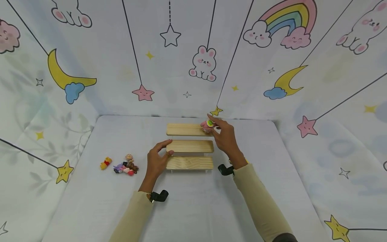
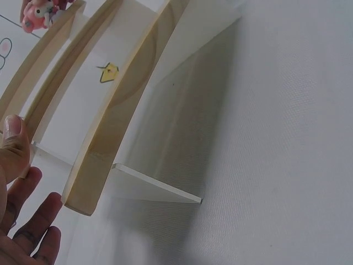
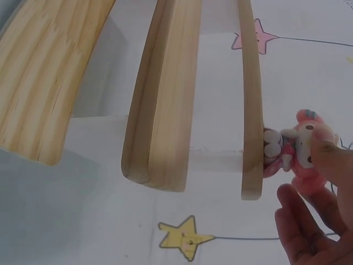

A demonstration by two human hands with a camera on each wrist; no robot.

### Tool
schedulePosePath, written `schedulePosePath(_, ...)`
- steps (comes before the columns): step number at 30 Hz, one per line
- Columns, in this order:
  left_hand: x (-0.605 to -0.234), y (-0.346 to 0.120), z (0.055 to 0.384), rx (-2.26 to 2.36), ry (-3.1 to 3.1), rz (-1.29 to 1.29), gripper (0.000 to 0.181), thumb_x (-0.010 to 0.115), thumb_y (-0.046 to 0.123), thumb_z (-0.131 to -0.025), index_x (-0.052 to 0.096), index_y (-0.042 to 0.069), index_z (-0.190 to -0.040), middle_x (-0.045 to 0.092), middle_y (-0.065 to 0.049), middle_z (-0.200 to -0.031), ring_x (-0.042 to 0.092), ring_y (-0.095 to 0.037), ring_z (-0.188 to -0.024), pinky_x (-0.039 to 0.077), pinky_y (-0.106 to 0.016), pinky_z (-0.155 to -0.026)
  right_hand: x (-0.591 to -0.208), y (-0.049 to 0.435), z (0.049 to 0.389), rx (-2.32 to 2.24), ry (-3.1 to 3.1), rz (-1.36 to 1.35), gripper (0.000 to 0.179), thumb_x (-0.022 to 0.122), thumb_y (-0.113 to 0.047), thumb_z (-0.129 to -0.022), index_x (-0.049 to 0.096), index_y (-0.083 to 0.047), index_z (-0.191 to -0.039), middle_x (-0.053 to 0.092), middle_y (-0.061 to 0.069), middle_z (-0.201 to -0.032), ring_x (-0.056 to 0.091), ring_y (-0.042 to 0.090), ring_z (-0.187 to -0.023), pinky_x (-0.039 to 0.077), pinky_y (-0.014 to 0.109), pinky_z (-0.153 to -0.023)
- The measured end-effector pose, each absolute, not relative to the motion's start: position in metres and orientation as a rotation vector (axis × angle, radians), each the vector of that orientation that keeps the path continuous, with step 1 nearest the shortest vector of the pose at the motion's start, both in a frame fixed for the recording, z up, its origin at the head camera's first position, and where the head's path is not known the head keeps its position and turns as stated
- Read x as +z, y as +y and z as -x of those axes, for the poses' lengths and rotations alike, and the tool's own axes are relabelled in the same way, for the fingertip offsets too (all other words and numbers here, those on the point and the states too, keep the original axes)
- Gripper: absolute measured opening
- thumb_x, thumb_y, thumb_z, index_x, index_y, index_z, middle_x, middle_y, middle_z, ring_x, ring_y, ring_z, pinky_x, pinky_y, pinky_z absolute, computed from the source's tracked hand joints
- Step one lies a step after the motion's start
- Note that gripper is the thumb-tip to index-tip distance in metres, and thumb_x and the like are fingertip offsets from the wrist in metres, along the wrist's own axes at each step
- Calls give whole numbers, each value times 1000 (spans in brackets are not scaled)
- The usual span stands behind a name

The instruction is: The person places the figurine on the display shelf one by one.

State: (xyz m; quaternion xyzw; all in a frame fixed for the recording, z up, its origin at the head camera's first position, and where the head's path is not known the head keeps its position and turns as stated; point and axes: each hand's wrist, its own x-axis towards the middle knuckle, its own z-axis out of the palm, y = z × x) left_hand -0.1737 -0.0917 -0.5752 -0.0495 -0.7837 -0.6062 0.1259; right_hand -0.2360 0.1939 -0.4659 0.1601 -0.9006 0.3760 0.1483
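A three-tier display stand (image 1: 189, 146) has wooden boards on pale side supports. At its left end my left hand (image 1: 155, 162) grips the middle board, with the thumb (image 2: 12, 132) against the board in the left wrist view. My right hand (image 1: 226, 138) holds a pink figurine (image 1: 207, 127) at the right end of the top board (image 1: 182, 129). In the right wrist view, the figurine (image 3: 304, 144) has a white face and its feet meet the board; thumb and fingers are around its head.
Left of the stand lies a small yellow bear figurine (image 1: 105, 163) in a red top. Closer to the stand sits a cluster of several figurines, among them a purple one (image 1: 119, 167) and a brown one (image 1: 132, 166). A patterned cloth backdrop (image 1: 181, 74) rises behind the table.
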Motion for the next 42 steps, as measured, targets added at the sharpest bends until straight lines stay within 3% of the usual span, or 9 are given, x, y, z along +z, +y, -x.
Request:
schedulePosePath(5,-576,-91,174,-1764,-2288,141,49,83,19,-92,72,19,-139,70,-6,-143,61,-33,-134,43,-58,-119,-461,202,231,1087,-2592,-410,65,80,-20,-95,57,-22,-155,65,10,-149,69,32,-122,58,50,-103)
schedulePosePath(18,-576,-94,175,-1807,-2272,118,47,83,24,-92,72,22,-138,70,-3,-143,60,-29,-135,42,-58,-120,-459,244,212,1096,-2542,-237,64,80,-23,-97,56,-30,-156,67,5,-148,68,30,-126,54,53,-107)
schedulePosePath(24,-577,-94,175,-1814,-2274,125,46,83,23,-93,72,24,-138,70,-2,-143,60,-29,-135,41,-57,-121,-474,265,203,1084,-2570,-113,63,82,-22,-95,59,-32,-153,70,5,-143,67,29,-124,53,54,-108)
schedulePosePath(34,-578,-94,176,-1784,-2281,131,47,83,22,-93,72,24,-138,70,-4,-144,60,-30,-134,39,-57,-123,-510,298,187,1098,-2668,-50,57,83,-21,-95,65,-25,-148,68,7,-145,65,31,-124,51,51,-104)
schedulePosePath(42,-580,-91,176,-1816,-2233,138,47,84,15,-91,73,18,-137,71,-9,-142,61,-34,-132,41,-57,-122,-535,321,179,1088,-2746,-92,59,82,-17,-95,62,-22,-150,67,9,-148,63,34,-128,49,59,-107)
